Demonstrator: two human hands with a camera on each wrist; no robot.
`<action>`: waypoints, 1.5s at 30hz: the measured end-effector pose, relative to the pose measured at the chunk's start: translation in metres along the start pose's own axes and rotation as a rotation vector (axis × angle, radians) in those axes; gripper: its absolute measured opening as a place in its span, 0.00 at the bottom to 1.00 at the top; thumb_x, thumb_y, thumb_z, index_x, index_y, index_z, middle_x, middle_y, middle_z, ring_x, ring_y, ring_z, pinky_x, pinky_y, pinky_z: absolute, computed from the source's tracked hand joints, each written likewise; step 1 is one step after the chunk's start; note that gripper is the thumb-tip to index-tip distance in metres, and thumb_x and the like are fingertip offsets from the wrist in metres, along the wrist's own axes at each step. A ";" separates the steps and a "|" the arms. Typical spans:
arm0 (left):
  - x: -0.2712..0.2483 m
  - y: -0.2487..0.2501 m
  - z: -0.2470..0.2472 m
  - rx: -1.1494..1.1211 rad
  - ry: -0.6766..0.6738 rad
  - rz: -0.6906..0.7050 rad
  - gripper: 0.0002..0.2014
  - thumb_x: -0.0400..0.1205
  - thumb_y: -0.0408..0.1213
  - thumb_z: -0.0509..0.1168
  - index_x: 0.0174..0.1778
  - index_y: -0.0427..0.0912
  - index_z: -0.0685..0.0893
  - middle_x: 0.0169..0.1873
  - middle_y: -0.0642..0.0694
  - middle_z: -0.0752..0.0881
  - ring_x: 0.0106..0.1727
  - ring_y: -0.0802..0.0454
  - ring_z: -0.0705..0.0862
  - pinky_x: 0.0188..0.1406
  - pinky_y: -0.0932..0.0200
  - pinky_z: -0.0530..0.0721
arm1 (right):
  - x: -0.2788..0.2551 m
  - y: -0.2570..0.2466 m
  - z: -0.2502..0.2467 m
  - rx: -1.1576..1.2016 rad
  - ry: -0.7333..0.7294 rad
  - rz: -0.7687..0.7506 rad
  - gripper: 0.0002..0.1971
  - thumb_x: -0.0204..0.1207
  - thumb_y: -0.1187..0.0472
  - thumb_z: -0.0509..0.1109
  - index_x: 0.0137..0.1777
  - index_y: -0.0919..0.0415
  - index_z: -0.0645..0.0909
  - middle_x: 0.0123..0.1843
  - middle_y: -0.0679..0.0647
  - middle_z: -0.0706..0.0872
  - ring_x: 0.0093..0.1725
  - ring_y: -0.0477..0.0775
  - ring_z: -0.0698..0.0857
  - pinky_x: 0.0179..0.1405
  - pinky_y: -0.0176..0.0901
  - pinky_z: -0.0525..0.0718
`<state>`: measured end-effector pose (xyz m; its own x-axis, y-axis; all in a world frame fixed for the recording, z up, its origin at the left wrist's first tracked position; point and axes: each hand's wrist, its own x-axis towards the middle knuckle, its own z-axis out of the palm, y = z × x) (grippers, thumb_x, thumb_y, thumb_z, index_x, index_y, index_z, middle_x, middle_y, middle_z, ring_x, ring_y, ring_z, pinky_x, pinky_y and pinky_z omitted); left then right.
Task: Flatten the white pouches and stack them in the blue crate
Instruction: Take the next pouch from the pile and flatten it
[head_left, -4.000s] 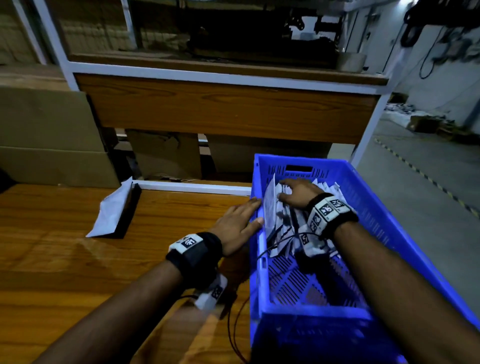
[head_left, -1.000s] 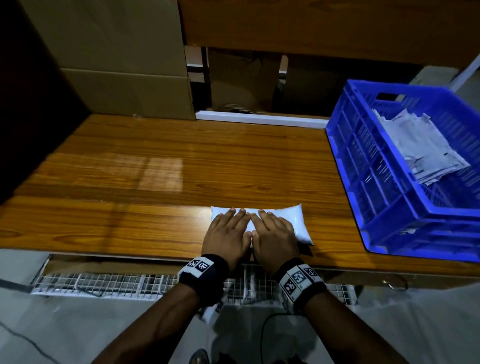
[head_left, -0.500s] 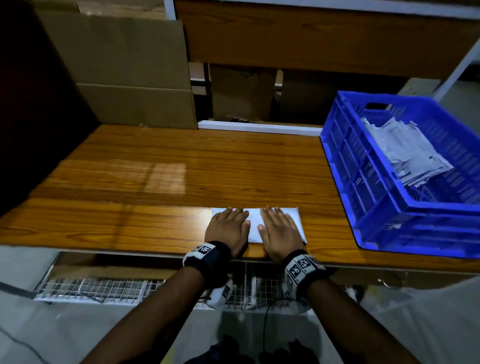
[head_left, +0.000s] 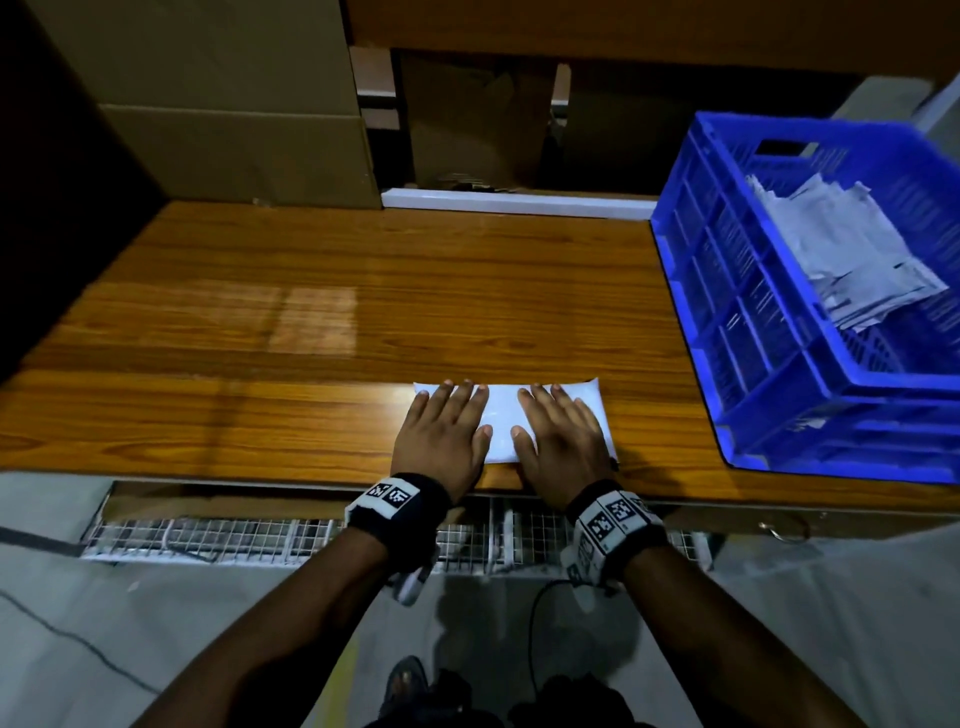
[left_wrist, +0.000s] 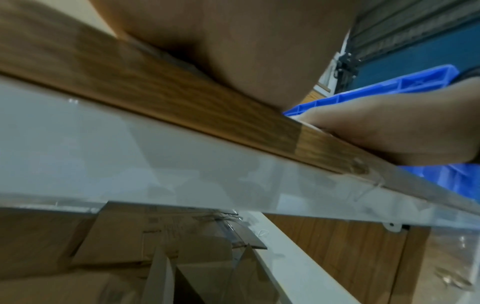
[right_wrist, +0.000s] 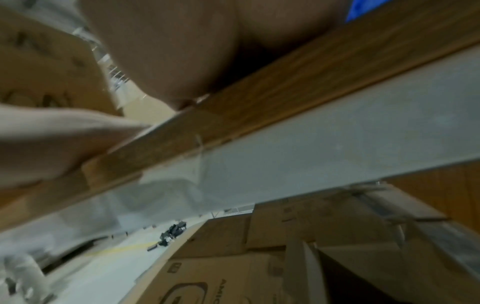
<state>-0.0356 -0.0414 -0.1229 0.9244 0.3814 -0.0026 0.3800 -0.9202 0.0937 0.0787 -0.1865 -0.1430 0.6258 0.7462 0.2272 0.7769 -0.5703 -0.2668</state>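
A white pouch (head_left: 501, 421) lies flat near the front edge of the wooden table (head_left: 311, 332). My left hand (head_left: 444, 434) presses palm-down on its left part with straight fingers. My right hand (head_left: 558, 434) presses flat on its right part. A strip of pouch shows between the two hands. The blue crate (head_left: 753, 332) stands at the table's right end and holds a leaning stack of flattened white pouches (head_left: 852, 254). Both wrist views look up from below the table edge (left_wrist: 182, 115) at the heels of my palms (right_wrist: 168, 51); the pouch is hidden there.
Cardboard boxes (head_left: 234, 104) stand behind the table at the left. A white rail (head_left: 514, 202) runs along the table's back edge. A wire mesh shelf (head_left: 234, 535) sits under the front edge. More cardboard boxes (right_wrist: 233, 267) lie below the table.
The puffy pouch has gone flat under my palms. My hands have slid apart sideways over it, so more pouch shows between them. Four seconds ago both hands were at the crate.
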 end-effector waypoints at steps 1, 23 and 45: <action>0.000 0.000 0.000 -0.006 -0.004 0.000 0.34 0.83 0.56 0.32 0.85 0.50 0.57 0.84 0.49 0.61 0.85 0.47 0.55 0.83 0.46 0.49 | 0.000 0.001 0.001 0.013 0.006 0.004 0.29 0.81 0.44 0.52 0.79 0.55 0.72 0.79 0.55 0.75 0.81 0.57 0.69 0.80 0.58 0.63; 0.000 -0.011 0.008 -0.121 0.001 -0.011 0.38 0.81 0.62 0.30 0.86 0.47 0.52 0.85 0.48 0.56 0.86 0.49 0.50 0.83 0.51 0.49 | -0.010 0.031 -0.017 -0.091 -0.216 0.079 0.39 0.78 0.34 0.35 0.87 0.50 0.46 0.88 0.54 0.50 0.87 0.54 0.47 0.85 0.52 0.48; -0.067 -0.062 -0.019 -0.997 0.353 -0.043 0.16 0.74 0.63 0.69 0.48 0.56 0.87 0.39 0.50 0.91 0.40 0.58 0.86 0.42 0.53 0.85 | -0.052 0.054 -0.092 0.572 0.100 0.055 0.12 0.74 0.55 0.77 0.57 0.55 0.87 0.49 0.46 0.90 0.52 0.49 0.88 0.51 0.40 0.83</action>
<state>-0.1214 -0.0080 -0.1094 0.7880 0.5632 0.2488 0.0649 -0.4779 0.8760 0.0945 -0.2877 -0.0831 0.6890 0.6691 0.2786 0.5996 -0.3103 -0.7377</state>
